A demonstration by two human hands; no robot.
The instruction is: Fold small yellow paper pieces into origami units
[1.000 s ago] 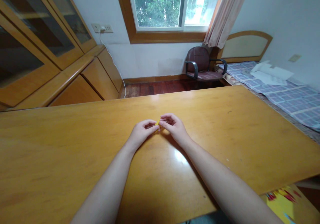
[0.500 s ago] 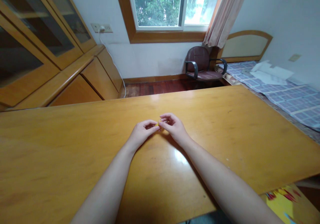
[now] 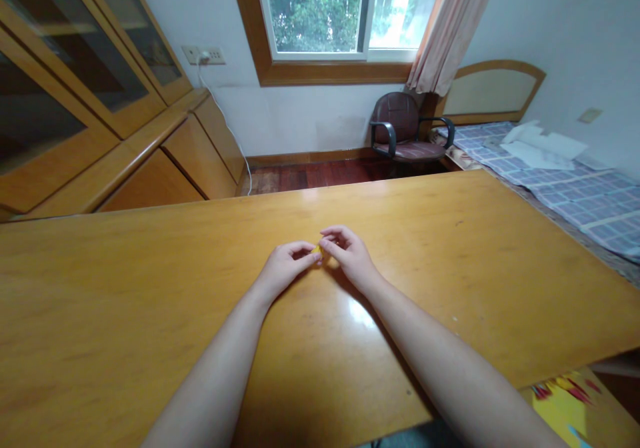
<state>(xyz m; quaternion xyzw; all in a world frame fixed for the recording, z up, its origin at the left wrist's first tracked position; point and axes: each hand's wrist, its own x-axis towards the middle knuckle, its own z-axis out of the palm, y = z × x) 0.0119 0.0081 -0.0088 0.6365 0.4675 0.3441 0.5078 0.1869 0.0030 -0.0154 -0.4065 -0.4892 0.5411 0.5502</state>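
Note:
A small yellow piece point(image 3: 317, 250), perhaps folded paper, sits between my fingertips just above the wooden table point(image 3: 150, 288). My left hand point(image 3: 287, 265) pinches it from the left with thumb and forefinger. From the right, my right hand point(image 3: 347, 251) has its thumb and curled fingers on the same piece. The two hands nearly meet at the fingertips. Most of the piece is hidden by the fingers, so its shape cannot be made out.
Below the table's right front edge lies a yellow sheet point(image 3: 560, 408) with red scraps point(image 3: 575, 388) beside it. A brown armchair point(image 3: 397, 121) and a bed with a checked cover point(image 3: 565, 188) stand beyond. A glass-doored cabinet point(image 3: 95, 115) is at the left.
My right thumb and fingertips have shifted slightly on the yellow piece, and a little more of it shows. The arms have hardly moved.

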